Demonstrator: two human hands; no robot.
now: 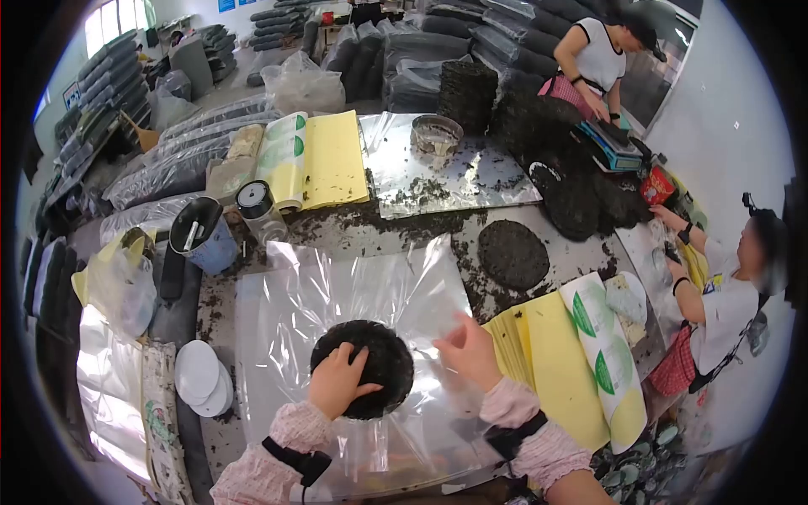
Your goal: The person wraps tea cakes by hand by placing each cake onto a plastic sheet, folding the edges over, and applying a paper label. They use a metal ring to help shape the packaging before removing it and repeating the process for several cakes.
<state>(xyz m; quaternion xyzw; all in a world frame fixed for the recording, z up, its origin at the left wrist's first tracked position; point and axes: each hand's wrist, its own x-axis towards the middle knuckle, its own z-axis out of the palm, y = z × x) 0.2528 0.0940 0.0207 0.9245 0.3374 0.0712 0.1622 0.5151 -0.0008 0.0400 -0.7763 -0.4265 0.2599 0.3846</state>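
A dark, round pressed cake of seaweed-like flakes (389,358) lies on a stack of clear plastic sheets (278,337) in front of me. My left hand (341,377) rests on top of the cake, fingers spread and thumb out to the side. To the right of the cake, my right hand (467,349) is raised with thumb and fingers pinched together at the edge of the top clear sheet, slightly blurred by motion. A second dark round cake (513,255) lies flat on the table, beyond my right hand.
Yellow sheets (551,358) and a green-printed white roll (602,362) lie at right. White discs (202,379), a blue bucket (202,236) and a lidded jar (261,210) stand left. A metal ring (436,135) sits on a foil-covered board. Two people work at the right.
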